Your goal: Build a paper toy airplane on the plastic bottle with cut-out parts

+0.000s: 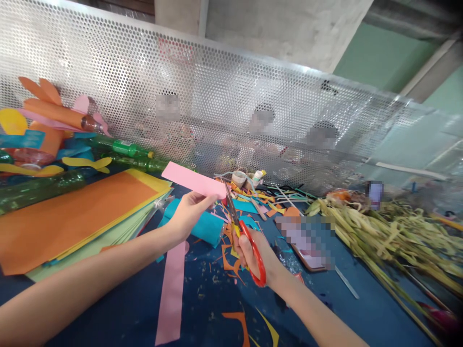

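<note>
A strip of pink paper [191, 180] is pinched between the thumb and fingers of my left hand [193, 212], raised above the table. Red-handled scissors [253, 255] are gripped in my right hand [256, 253], with fingers through the handles. Their blades point up and away, and the tips meet the right end of the pink strip. Below my left hand lies a roll wrapped in blue paper [208, 226]. Another long pink strip [171, 294] rests flat on the dark blue table [213, 289]. Orange paper scraps [229, 258] lie scattered around my right hand.
Orange sheets [83, 212] are stacked at left, with green plastic bottles [130, 148] behind. A phone [304, 246] and dry husks [390, 236] lie at right. Small cups [238, 178] stand at the back. A perforated metal panel [224, 106] closes the far side; blurred people show in it.
</note>
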Motion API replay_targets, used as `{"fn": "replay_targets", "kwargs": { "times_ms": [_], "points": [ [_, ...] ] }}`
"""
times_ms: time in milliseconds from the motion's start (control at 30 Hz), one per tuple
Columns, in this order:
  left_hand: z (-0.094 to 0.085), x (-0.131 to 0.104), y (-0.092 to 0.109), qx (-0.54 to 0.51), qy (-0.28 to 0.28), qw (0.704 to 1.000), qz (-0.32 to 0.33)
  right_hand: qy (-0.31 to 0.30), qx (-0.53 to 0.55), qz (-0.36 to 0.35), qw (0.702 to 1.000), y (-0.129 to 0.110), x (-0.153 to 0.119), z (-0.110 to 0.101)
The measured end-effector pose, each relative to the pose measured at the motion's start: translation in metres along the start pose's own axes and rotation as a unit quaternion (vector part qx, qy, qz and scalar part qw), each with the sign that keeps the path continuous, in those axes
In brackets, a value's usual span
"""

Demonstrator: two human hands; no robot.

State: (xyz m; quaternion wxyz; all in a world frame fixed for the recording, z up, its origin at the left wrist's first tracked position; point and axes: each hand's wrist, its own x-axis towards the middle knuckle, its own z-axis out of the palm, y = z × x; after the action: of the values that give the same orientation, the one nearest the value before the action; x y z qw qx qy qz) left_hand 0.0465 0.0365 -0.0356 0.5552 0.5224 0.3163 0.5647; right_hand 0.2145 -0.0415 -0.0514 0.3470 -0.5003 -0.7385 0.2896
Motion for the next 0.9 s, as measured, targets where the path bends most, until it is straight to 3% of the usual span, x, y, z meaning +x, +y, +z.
{"fn": "replay_targets", "kwargs": {
  "times_ms": [533, 900],
  "points": [
    [-0.0095, 0.0097, -0.0073, -0.002, -0.015, 0.999, 0.044, -0.007, -0.041, -0.006, 0.999, -0.0008, 0.0025, -0.0044],
    [-0.0070, 0.0086, -0.0030, -0.046, 0.007, 0.999, 0.027, -0.007, -0.069, -0.025, 0.997, -0.0082, 0.0051, -0.0068]
  ]
}}
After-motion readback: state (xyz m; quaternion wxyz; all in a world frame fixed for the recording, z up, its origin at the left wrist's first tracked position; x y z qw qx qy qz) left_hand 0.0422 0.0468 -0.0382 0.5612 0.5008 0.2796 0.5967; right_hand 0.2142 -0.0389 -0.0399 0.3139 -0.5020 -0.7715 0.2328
